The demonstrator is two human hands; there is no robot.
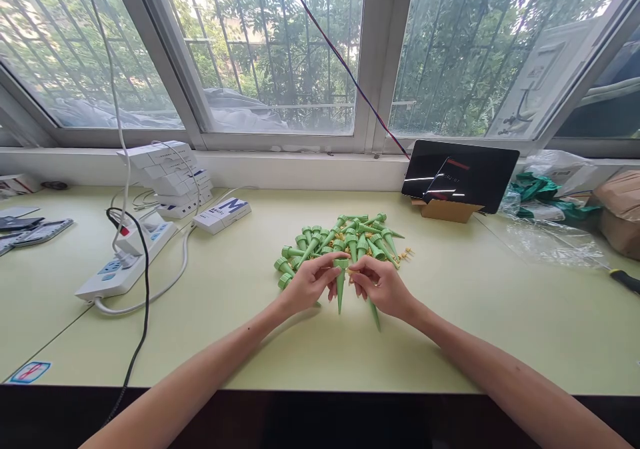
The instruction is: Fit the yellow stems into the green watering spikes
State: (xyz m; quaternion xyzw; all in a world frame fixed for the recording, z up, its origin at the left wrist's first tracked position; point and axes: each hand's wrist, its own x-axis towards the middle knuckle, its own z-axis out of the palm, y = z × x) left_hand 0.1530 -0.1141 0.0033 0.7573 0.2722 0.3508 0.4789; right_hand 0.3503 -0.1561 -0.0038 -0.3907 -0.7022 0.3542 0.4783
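My left hand (309,282) pinches the top of a green plastic cone spike (341,283), which points down toward me. My right hand (381,286) meets it at the cone's rim, fingers closed in a pinch on a small piece I cannot make out. Under my right hand lies a second green spike (374,315), its tip sticking out below my palm. Just behind both hands sits a pile of green spikes (345,239) on the pale green table (240,302), with small yellow parts (407,254) at its right edge.
A white power strip (125,262) with plugs and black and white cables lies at left, near stacked white boxes (167,172). A dark tablet (459,174) leans at the back right. Plastic bags with green parts (537,195) and brown parcels (623,212) sit far right.
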